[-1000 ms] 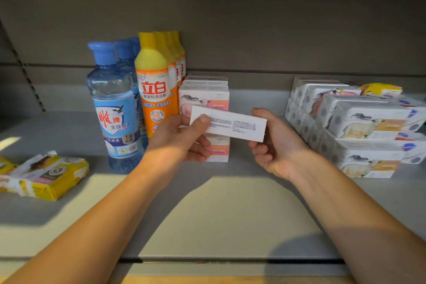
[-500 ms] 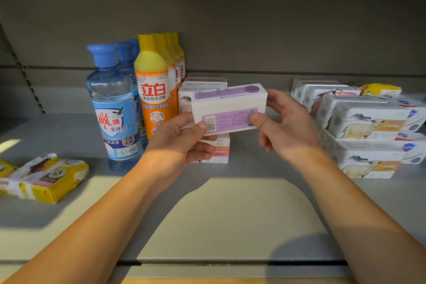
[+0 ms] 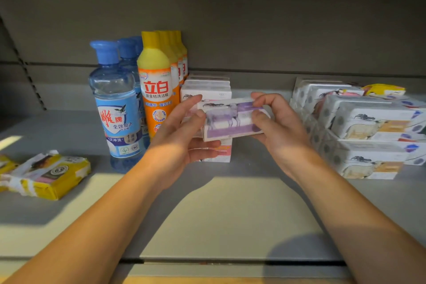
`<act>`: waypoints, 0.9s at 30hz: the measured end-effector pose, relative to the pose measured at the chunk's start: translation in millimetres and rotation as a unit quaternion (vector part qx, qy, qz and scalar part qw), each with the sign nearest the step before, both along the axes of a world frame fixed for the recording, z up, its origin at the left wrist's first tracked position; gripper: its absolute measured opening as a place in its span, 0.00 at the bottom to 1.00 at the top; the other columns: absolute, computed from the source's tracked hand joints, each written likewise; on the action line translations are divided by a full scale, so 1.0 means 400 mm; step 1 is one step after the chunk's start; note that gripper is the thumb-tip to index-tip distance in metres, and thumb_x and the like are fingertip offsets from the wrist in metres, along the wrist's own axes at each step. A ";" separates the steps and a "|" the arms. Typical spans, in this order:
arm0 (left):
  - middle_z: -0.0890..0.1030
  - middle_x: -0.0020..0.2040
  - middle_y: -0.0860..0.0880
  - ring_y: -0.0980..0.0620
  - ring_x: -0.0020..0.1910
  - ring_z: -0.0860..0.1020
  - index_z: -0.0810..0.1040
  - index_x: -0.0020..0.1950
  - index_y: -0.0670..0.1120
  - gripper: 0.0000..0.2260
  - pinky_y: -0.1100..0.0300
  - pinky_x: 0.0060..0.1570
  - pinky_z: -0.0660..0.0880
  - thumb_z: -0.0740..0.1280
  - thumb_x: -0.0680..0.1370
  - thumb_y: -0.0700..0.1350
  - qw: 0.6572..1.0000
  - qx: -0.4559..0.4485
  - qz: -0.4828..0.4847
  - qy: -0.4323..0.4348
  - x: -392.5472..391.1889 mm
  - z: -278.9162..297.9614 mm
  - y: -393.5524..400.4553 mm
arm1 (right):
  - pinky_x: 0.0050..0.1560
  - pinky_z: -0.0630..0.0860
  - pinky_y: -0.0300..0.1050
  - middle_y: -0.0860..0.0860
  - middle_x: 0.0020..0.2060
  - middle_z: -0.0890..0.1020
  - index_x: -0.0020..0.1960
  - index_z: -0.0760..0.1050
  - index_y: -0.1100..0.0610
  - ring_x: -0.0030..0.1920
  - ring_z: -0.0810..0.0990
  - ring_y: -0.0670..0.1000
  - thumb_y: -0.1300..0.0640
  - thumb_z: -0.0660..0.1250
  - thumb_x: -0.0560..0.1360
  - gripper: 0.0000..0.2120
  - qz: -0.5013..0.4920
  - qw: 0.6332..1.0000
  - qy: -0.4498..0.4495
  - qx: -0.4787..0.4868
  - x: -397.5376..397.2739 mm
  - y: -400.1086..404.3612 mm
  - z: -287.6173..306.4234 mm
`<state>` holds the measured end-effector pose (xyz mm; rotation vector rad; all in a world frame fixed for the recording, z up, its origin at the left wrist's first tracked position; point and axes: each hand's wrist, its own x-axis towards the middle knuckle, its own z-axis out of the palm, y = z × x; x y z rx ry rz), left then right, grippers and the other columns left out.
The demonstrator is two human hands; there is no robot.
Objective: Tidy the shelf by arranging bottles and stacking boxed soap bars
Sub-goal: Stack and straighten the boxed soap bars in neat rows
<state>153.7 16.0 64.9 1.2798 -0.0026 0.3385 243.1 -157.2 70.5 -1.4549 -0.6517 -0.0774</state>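
While both hands hold it above the shelf (image 3: 230, 210), the soap box (image 3: 232, 121) sits near the centre of the view, long side running across, tipped so its upper face and front face both show. It is a white carton with a purple band along the lower front, a paler purple patch at the upper right, and a printed animal figure, blurred, across the front; its edges are smeared, so finer print cannot be read. The left hand (image 3: 182, 136) meets the box at its nine o'clock end, thumb on the front corner and fingers spread loosely behind and beneath. The right hand (image 3: 276, 127) pinches the three o'clock end, thumb pressed on the front face, fingers curled over the top edge. Directly behind the box, toward twelve o'clock, stands a stack of pink-marked soap boxes (image 3: 207, 90), partly hidden by it. At ten o'clock a row of orange bottles (image 3: 156, 90) with yellow tops runs back toward the wall, and just beside them at nine o'clock a row of blue bottles (image 3: 115, 108). At three o'clock lie stacked white soap boxes (image 3: 373, 122) with orange patches. At eight o'clock, well apart, lies a yellow wrapped pack (image 3: 50, 173).
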 end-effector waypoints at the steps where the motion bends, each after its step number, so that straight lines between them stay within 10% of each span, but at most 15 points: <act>1: 0.84 0.55 0.45 0.40 0.45 0.84 0.74 0.67 0.58 0.21 0.53 0.38 0.81 0.69 0.74 0.49 1.000 0.012 0.021 -0.001 0.002 -0.005 -0.003 | 0.45 0.77 0.44 0.33 0.53 0.80 0.49 0.74 0.39 0.41 0.80 0.43 0.60 0.66 0.71 0.15 -0.008 0.999 -0.035 -0.036 -0.003 -0.003 -0.003; 6: 0.83 0.57 0.47 0.46 0.56 0.82 0.73 0.67 0.51 0.22 0.43 0.52 0.81 0.70 0.76 0.36 0.987 0.108 0.117 -0.036 0.008 -0.008 0.001 | 0.48 0.77 0.36 0.34 0.55 0.80 0.66 0.65 0.35 0.49 0.83 0.47 0.67 0.69 0.68 0.37 0.069 0.992 -0.088 -0.058 -0.002 -0.013 0.000; 21: 0.82 0.55 0.53 0.56 0.53 0.81 0.73 0.65 0.51 0.23 0.61 0.53 0.79 0.75 0.73 0.40 0.933 0.272 0.215 -0.097 0.001 -0.021 0.003 | 0.48 0.75 0.34 0.41 0.50 0.81 0.51 0.73 0.38 0.48 0.80 0.42 0.65 0.76 0.67 0.26 -0.115 0.979 -0.148 -0.082 0.019 -0.022 0.006; 27: 0.81 0.58 0.53 0.52 0.61 0.75 0.82 0.58 0.49 0.14 0.67 0.55 0.68 0.71 0.75 0.52 0.789 0.575 0.215 -0.020 0.005 -0.036 0.018 | 0.49 0.75 0.32 0.43 0.53 0.79 0.58 0.72 0.40 0.49 0.79 0.43 0.62 0.75 0.70 0.24 -0.210 0.966 -0.134 -0.073 0.058 -0.048 0.004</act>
